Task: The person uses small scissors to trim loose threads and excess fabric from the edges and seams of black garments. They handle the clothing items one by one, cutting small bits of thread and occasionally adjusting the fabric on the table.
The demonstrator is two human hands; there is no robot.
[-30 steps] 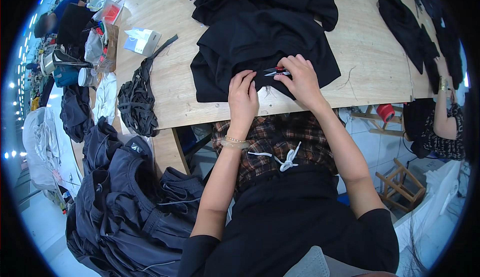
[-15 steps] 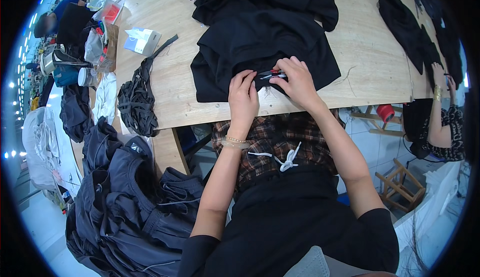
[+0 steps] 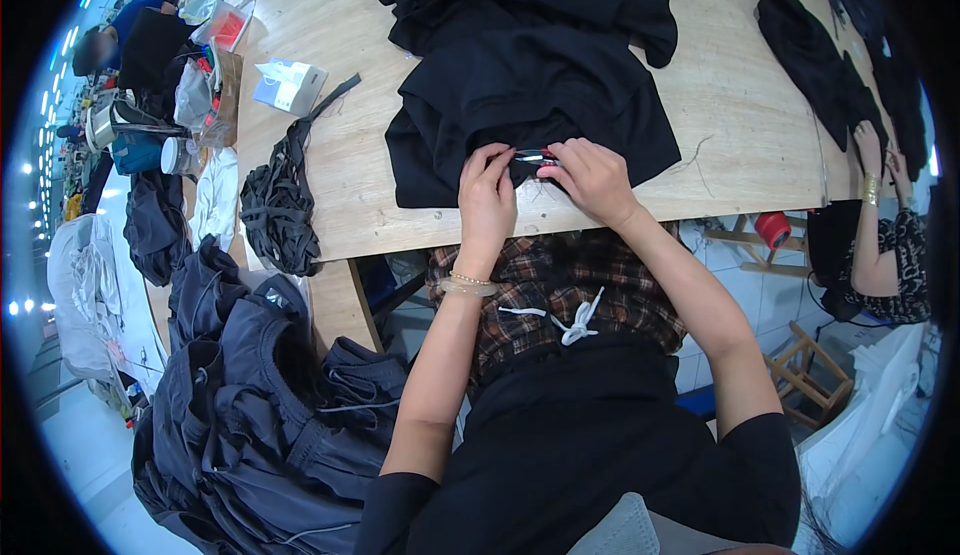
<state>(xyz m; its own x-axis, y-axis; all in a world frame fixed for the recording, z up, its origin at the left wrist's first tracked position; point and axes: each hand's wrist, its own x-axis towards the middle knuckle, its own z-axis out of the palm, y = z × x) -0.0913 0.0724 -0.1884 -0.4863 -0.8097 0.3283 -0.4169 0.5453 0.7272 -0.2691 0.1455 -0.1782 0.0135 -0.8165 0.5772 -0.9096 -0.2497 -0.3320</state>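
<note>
A black garment (image 3: 540, 75) lies bunched on the wooden table (image 3: 350, 185), its near edge by the table's front. My left hand (image 3: 487, 190) is closed at that edge, thumb and fingers pinching the black cloth. In my right hand (image 3: 595, 180) is a pair of small thread snips (image 3: 532, 157) with red on the handle. Their metal blades point left, toward my left fingertips, and lie close over the cloth. Whether a thread is between the blades is too small to tell.
A bundle of black strips (image 3: 280, 205) and a tissue box (image 3: 290, 87) lie left on the table. Dark garments (image 3: 250, 395) are piled at my lower left. At right, a co-worker's arm (image 3: 872, 225) reaches to black cloth (image 3: 815, 60). A wooden stool (image 3: 810, 375) stands below.
My right hand has turned and lowered slightly, bringing the snips' blades flatter and nearer to my left fingertips. My left hand stays almost in place. The co-worker's hands have shifted a little.
</note>
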